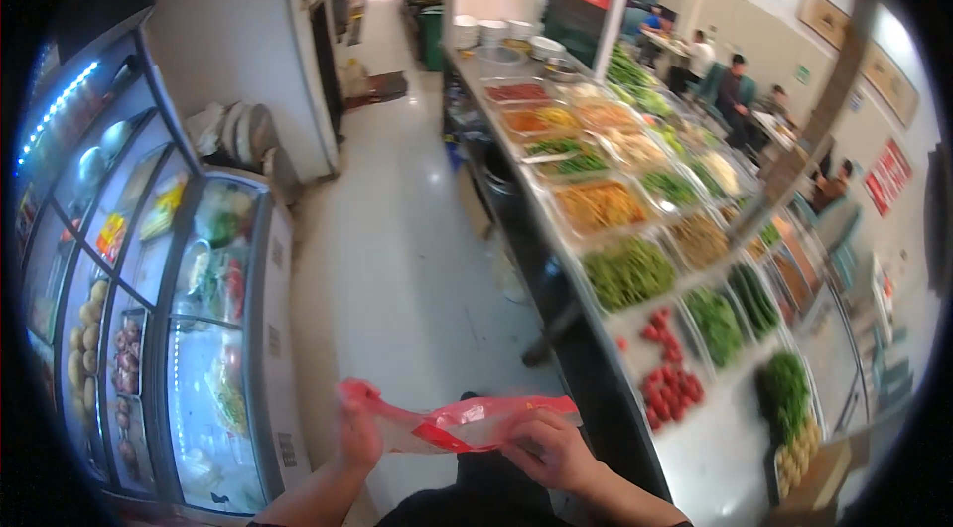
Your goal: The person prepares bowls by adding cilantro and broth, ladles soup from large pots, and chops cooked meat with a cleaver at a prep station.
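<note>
A red and clear plastic bag (469,423) is stretched between my two hands, low in the head view, above the floor of the aisle. My left hand (359,426) grips its left end, where the red film bunches up. Toward the right end, my right hand (543,445) pinches the lower edge between thumb and fingers. The bag looks flat and bears writing; whether anything is inside cannot be told. Nearest to my right hand is the counter, with cherry tomatoes (670,393) on a tray and a tray of green vegetables (629,274) behind them.
A steel counter (707,467) with several food trays runs along the right. Glass-door refrigerators (216,408) holding vegetables stand on the left. The tiled aisle (394,229) leads back between them. Stacked white bowls (491,32) sit at the counter's far end. Several people sit beyond the counter.
</note>
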Action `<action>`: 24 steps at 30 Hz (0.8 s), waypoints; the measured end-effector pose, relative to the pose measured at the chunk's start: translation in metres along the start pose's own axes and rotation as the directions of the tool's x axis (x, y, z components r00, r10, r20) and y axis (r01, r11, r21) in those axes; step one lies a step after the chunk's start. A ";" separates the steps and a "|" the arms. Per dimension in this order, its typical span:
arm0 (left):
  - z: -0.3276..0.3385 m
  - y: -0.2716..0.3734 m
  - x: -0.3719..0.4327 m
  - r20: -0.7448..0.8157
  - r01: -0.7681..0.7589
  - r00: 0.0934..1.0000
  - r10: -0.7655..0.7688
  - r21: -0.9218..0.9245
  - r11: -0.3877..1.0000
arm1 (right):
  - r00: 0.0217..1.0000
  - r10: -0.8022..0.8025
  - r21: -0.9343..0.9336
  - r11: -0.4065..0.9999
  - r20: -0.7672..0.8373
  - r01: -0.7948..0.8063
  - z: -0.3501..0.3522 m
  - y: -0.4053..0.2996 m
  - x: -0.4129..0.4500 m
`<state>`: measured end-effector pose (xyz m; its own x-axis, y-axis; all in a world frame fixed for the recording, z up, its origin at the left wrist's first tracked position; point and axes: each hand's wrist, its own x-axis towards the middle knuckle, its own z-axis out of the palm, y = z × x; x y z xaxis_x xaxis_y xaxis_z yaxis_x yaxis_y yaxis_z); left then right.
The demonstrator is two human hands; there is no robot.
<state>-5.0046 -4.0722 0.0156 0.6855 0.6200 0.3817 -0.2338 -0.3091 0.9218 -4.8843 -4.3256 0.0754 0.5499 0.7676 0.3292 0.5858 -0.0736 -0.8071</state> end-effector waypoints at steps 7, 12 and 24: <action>-0.022 -0.105 0.214 -0.390 0.029 0.920 -0.049 -0.057 0.998 | 0.954 -0.264 -0.047 0.961 0.144 0.273 -0.012 0.072 0.312; -0.018 -0.187 0.403 -0.421 0.074 0.907 -0.013 0.129 0.989 | 0.907 -0.319 -0.075 0.933 0.276 0.351 -0.022 0.155 0.513; 0.047 -0.348 0.957 -0.082 0.069 0.995 -0.062 0.085 0.994 | 0.994 -0.026 -0.152 0.987 0.111 0.042 -0.050 0.389 0.975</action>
<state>-4.2346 -3.4052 0.0574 0.6398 0.6951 0.3279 -0.1267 -0.3255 0.9370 -4.0906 -3.6370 0.1070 0.4655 0.8350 0.2935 0.6925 -0.1371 -0.7083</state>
